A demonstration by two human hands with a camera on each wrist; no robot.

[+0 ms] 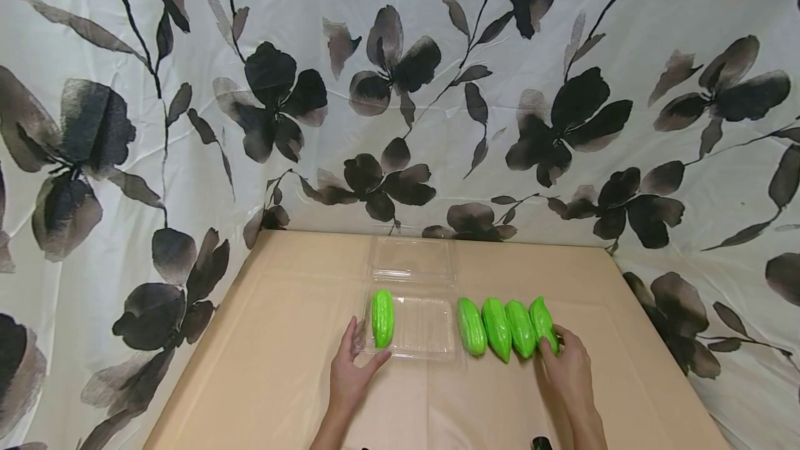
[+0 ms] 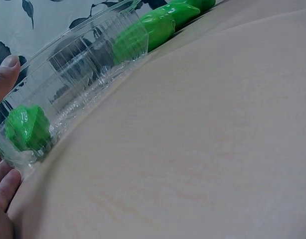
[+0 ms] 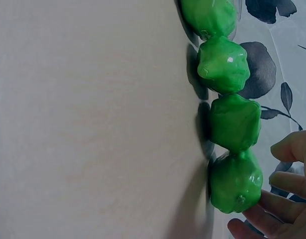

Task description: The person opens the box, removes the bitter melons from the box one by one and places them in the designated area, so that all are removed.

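A clear plastic clamshell box (image 1: 425, 353) lies with its lid (image 1: 412, 260) folded back. At its left end sits one glossy green ridged cucumber (image 1: 383, 319), also visible end-on in the left wrist view. My left hand (image 1: 351, 373) holds the near left corner of the box, thumb (image 2: 7, 72) by the rim and fingers at the end wall. Right of the box stand several similar cucumbers (image 1: 496, 329) in a row. My right hand (image 1: 567, 367) is at the rightmost cucumber (image 3: 236, 183), fingers loosely spread beside it; the thumb appears apart from it in the right wrist view.
A tan covered table (image 1: 300, 283) carries everything. Behind and beside it hangs a white cloth (image 1: 475, 158) printed with dark flowers. A small black object (image 1: 541, 443) shows at the bottom edge, left of my right forearm.
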